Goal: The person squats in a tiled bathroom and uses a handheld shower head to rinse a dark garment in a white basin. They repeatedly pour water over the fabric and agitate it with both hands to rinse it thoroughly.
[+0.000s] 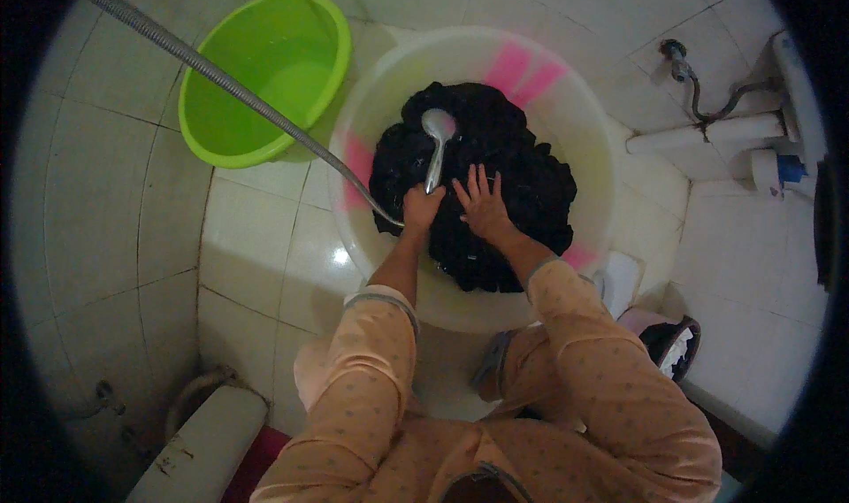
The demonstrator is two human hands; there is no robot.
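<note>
Before me on the floor stands a large round whitish plastic tub (607, 151) with pink marks on its wall. Dark wet-looking fabric (530, 171) lies bunched inside it. My left hand (421, 208) grips the handle of a chrome shower head (436, 148), whose round face is over the fabric. From that hand a ribbed metal shower hose (265, 111) runs up to the upper left. My right hand (483, 204) rests on the fabric just right of the shower head, fingers spread and holding nothing.
A lime-green plastic basin (265, 154) stands left of the tub, below the hose. Pipes with a valve (680, 68) are on the right wall. A small bin (690, 344) with white scraps sits at the lower right. A white tank-like box (205, 436) is at the lower left.
</note>
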